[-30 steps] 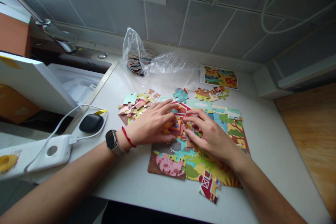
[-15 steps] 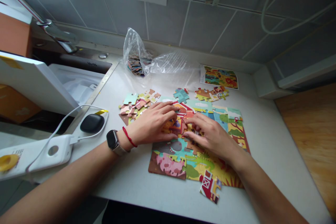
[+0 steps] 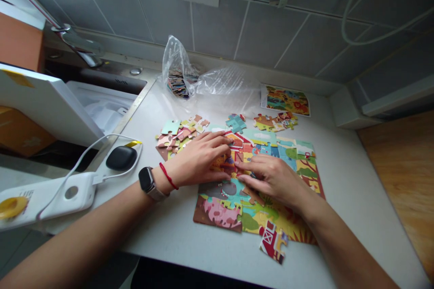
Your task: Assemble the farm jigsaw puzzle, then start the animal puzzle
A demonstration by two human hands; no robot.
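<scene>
A colourful jigsaw puzzle [image 3: 222, 212] lies on the white counter, most of its pieces joined. My left hand [image 3: 203, 156] rests on its left part, fingers spread, with a watch and a red string at the wrist. My right hand [image 3: 271, 174] is over the puzzle's middle, thumb and fingers on a brown piece [image 3: 252, 193] that lies tilted over the joined ones. A red barn piece [image 3: 271, 240] overlaps the front edge. Loose pieces [image 3: 169, 140] are heaped at the left, with a teal group [image 3: 236, 123] and a brown-yellow group [image 3: 266, 122] behind.
Behind the puzzle lie a clear plastic bag [image 3: 224, 83] with pieces inside and a picture card [image 3: 288, 100]. At the left are a power strip [image 3: 64, 196] with a cable, a black device [image 3: 121, 158] and a sink with a faucet [image 3: 79, 49].
My right hand has moved slightly down and its fingers have straightened a little. The brown piece under it has turned. My left hand stays in place on the puzzle.
</scene>
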